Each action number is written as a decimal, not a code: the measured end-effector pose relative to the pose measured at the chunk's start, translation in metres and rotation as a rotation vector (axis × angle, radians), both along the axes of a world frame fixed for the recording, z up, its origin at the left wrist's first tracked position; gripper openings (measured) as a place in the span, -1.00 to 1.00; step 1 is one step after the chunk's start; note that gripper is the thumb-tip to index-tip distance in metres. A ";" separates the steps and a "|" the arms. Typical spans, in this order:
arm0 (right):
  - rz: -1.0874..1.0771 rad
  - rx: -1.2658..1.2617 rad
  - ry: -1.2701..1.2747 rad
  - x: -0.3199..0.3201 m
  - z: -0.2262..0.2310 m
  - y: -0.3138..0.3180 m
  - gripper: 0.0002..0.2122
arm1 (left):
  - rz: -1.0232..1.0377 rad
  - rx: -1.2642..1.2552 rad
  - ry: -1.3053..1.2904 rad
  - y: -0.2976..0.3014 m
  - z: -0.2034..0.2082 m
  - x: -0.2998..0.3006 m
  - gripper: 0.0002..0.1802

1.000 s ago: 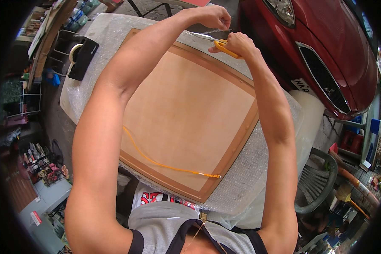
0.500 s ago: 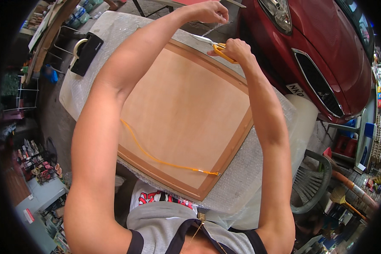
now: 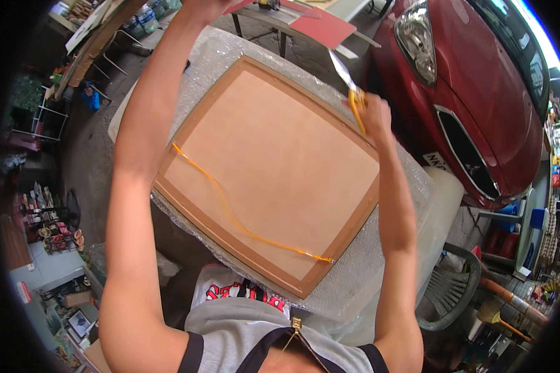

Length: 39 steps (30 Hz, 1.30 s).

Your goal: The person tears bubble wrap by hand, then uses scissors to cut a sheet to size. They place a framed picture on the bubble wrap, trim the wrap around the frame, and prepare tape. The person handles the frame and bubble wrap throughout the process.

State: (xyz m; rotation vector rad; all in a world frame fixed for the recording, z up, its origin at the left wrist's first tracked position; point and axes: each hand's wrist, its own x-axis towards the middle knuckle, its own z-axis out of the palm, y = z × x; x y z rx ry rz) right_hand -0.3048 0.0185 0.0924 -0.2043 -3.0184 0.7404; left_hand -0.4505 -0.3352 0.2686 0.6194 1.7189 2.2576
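In my right hand (image 3: pixel 376 116) is a pair of scissors (image 3: pixel 356 102) with yellow handles, its blades pointing up and away past the far right side of a wooden frame. My left hand (image 3: pixel 213 5) is at the top edge of the picture, cut off and smeared, so its fingers cannot be made out. Between my arms lies the frame (image 3: pixel 333 245), back side up, with a plain tan backing board (image 3: pixel 274 168). A slack orange cord (image 3: pixel 230 216) runs across its near part, fixed at both ends. Bubble wrap (image 3: pixel 361 273) is spread beneath the frame.
A dark red car (image 3: pixel 442 56) stands close on the right. Beyond the bubble wrap is another table with a red board (image 3: pixel 322 28). A green plastic chair (image 3: pixel 454 286) is at the near right, by a pale roll (image 3: pixel 443 186). Cluttered shelves line the left.
My left hand has swung left and up to the picture's edge. My right hand has shifted right and nearer, the scissors turning to point farther up. My left arm now covers the tape dispenser.
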 end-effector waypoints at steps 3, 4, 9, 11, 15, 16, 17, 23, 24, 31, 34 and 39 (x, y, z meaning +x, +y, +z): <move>-0.110 -0.199 -0.069 0.094 -0.028 -0.028 -0.64 | 0.313 0.111 -0.124 -0.076 -0.035 0.068 -0.62; -0.058 -0.269 -0.010 0.129 -0.037 -0.042 -0.66 | 0.341 0.090 -0.235 -0.100 -0.049 0.098 -0.65; -0.130 -0.004 -0.137 0.209 -0.060 -0.097 -0.66 | 0.518 0.283 -0.834 -0.146 -0.124 0.243 -0.67; -0.158 0.039 -0.070 0.215 -0.055 -0.114 -0.64 | 0.562 0.419 -0.924 -0.152 -0.132 0.284 -0.66; -0.080 0.007 0.128 0.227 -0.014 -0.180 -0.57 | 0.447 0.672 -0.857 -0.152 -0.121 0.334 -0.54; -0.053 -0.050 0.158 0.232 0.002 -0.207 -0.55 | 0.388 0.731 -0.782 -0.151 -0.115 0.343 -0.52; -0.017 -0.537 0.175 0.241 0.015 -0.249 -0.56 | 0.365 0.744 -0.796 -0.147 -0.109 0.351 -0.52; -0.184 -1.880 0.102 0.285 0.090 -0.440 -0.69 | 0.560 -0.204 0.113 -0.148 -0.074 0.420 -0.77; -0.267 -1.877 0.080 0.286 0.097 -0.453 -0.71 | 0.582 -0.203 0.171 -0.159 -0.070 0.422 -0.79; -0.279 -2.043 -0.146 0.320 0.112 -0.521 -0.71 | 0.743 -0.747 0.608 -0.248 -0.069 0.430 -0.74; 0.105 -2.024 -0.238 0.334 0.115 -0.539 -0.58 | 0.820 -0.203 0.138 -0.271 -0.074 0.425 -0.71; 0.628 -0.889 -0.005 0.315 0.107 -0.540 -0.68 | 0.519 0.532 -0.773 -0.310 -0.082 0.443 -0.59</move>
